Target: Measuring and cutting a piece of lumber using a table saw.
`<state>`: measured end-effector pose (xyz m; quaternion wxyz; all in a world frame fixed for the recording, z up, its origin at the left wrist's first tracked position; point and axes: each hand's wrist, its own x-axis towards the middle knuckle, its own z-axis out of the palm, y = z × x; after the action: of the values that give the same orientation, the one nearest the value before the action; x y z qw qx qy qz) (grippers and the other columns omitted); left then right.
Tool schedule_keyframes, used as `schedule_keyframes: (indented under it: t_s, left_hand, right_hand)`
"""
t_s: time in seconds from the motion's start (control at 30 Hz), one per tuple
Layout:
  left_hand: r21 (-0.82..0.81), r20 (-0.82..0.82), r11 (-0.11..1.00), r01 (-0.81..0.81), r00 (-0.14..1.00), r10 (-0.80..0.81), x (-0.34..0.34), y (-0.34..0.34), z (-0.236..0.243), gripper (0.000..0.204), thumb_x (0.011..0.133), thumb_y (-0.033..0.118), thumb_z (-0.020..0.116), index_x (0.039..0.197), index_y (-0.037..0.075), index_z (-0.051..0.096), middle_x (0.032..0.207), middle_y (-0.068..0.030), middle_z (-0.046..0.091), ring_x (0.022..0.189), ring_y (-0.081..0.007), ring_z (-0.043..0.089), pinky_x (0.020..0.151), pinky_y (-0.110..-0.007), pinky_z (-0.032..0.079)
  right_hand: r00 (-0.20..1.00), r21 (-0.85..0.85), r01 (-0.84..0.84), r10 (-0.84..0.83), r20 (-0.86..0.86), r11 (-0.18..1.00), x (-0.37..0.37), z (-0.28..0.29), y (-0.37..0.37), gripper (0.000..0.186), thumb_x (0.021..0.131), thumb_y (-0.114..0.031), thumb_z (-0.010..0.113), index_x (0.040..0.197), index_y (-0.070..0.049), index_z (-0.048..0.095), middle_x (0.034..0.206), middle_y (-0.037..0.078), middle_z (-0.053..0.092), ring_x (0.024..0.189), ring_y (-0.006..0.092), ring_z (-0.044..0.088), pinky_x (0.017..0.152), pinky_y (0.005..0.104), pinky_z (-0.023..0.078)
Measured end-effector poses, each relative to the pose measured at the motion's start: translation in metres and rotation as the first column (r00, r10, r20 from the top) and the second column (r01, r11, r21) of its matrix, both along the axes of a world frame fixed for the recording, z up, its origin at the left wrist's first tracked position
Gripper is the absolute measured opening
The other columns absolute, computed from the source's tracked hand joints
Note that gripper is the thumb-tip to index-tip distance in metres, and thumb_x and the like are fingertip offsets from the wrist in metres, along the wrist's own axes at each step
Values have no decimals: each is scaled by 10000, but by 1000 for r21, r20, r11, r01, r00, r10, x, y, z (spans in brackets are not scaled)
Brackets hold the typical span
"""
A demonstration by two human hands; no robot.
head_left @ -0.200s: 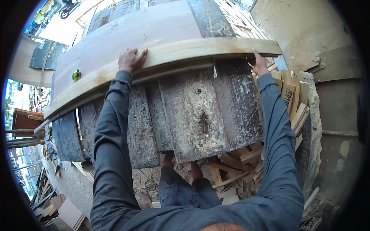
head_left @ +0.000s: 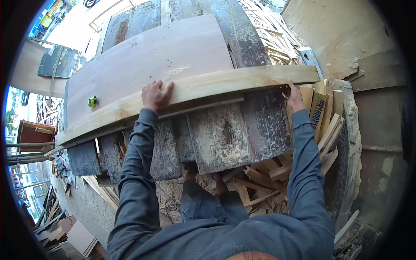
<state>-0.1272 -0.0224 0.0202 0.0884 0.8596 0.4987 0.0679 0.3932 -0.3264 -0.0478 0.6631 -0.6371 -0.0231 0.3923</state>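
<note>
A long pale wooden plank (head_left: 247,81) lies across the workbench in front of me, its right end nearer the wall. My left hand (head_left: 157,95) grips it left of the middle, fingers over the top and near edge. My right hand (head_left: 294,96) holds its right end from the near side, thumb up against the face; the fingers behind are partly hidden. Beneath the plank's far side is a thin pinkish plywood sheet (head_left: 143,58). A small yellow-green and black object (head_left: 92,101), too small to name surely, sits on the sheet at left.
Dark worn boards (head_left: 266,125) with sawdust form the bench top. Timber offcuts (head_left: 323,112) are stacked at the right, with more scraps (head_left: 260,184) under the bench near my legs. A stained wall (head_left: 346,34) stands on the right. Sheet scraps (head_left: 81,237) lie at lower left.
Both hands have drawn the plank slightly toward me, uncovering a sawdust patch on the plywood. The view has also shifted, so more of the sheet's far edge shows.
</note>
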Motion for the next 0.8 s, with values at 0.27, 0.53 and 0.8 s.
schedule_keyframes:
  t_s: [0.27,0.53,0.8]
  left_hand:
    - [-45,58,989,140,989,-137,-99,-195,13,694,855,680,641,1176,66,655,1133,-153,637,1084,-344,590,1019,-492,408]
    - [166,-57,958,234,972,-227,-200,-263,-11,932,763,643,758,1525,214,437,1471,-87,489,1371,-324,463,1217,-548,257]
    - [-260,146,909,325,944,-296,-180,-189,31,802,703,628,819,1332,151,676,1349,-138,642,1249,-335,595,1029,-447,479]
  right_hand:
    - [994,-104,-34,23,-111,994,-85,5,-222,494,995,-418,673,1380,-122,585,1313,38,655,1164,191,615,935,361,475]
    - [976,-73,-138,124,-177,988,-94,6,-271,676,932,-502,721,1463,-141,507,1342,53,620,1202,205,566,945,407,488]
    - [999,-327,40,-32,29,944,-99,49,-192,1033,815,-779,662,1593,-195,314,1569,123,386,1398,299,384,1046,500,364]
